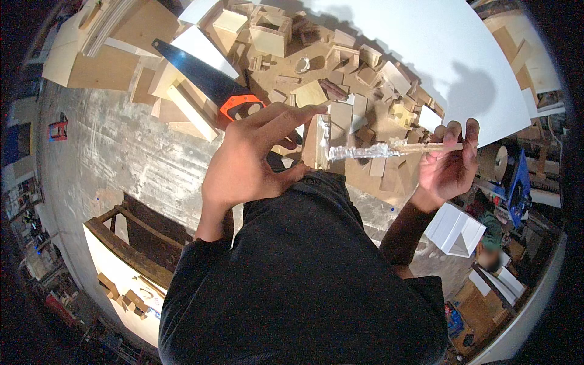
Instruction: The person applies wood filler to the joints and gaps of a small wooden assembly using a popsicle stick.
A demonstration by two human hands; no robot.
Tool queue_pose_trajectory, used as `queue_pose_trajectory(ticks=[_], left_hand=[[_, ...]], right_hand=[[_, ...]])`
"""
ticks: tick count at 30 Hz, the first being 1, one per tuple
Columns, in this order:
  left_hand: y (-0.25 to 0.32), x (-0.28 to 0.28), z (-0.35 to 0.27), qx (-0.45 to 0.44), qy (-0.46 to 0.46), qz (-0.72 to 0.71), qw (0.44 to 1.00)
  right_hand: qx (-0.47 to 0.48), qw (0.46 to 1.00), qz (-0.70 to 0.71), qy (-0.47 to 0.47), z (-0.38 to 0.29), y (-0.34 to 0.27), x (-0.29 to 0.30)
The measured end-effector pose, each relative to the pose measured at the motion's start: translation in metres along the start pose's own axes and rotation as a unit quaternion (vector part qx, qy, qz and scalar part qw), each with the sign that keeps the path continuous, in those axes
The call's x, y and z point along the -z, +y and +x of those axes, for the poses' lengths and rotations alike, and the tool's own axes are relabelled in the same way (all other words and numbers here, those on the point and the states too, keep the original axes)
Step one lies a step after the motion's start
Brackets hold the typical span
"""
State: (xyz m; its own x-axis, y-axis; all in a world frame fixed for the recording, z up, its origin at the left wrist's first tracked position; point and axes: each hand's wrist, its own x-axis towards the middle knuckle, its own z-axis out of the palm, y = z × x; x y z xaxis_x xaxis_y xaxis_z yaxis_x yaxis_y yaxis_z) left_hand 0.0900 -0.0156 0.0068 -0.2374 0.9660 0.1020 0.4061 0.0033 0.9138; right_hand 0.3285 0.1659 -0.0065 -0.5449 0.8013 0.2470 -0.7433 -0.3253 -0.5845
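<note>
My left hand [248, 159] grips a small wooden piece [312, 141] between thumb and fingers, in front of my body. White glue-like paste coats the edge of that piece on its right side. In my right hand [449, 169] is a thin wooden stick [429, 148], pinched at its far right end. The stick's left half is thickly smeared with the same white paste, and its tip is at the coated edge; whether it touches I cannot tell. Beyond my left hand lies a handsaw [196, 75] with a dark blade and an orange handle.
Many wood offcuts and small wooden boxes [269, 36] cover the ground ahead, with a roll of tape [302, 65] among them. A large white panel [429, 36] stands behind. A wooden-framed table [137, 246] is at lower left. At right are a white box [455, 229] and another person [492, 237].
</note>
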Motion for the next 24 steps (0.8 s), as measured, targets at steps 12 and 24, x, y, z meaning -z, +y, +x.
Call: queue_pose_trajectory(ticks=[12, 24], left_hand=[[0.002, -0.002, 0.0, -0.007, -0.01, -0.008, 1.0], [0.002, -0.003, 0.004, 0.005, 0.005, 0.001, 1.0]], right_hand=[[-0.002, 1.0, -0.021, -0.021, 0.009, 0.002, 0.01], [-0.005, 0.998, -0.012, -0.055, 0.002, 0.003, 0.008]])
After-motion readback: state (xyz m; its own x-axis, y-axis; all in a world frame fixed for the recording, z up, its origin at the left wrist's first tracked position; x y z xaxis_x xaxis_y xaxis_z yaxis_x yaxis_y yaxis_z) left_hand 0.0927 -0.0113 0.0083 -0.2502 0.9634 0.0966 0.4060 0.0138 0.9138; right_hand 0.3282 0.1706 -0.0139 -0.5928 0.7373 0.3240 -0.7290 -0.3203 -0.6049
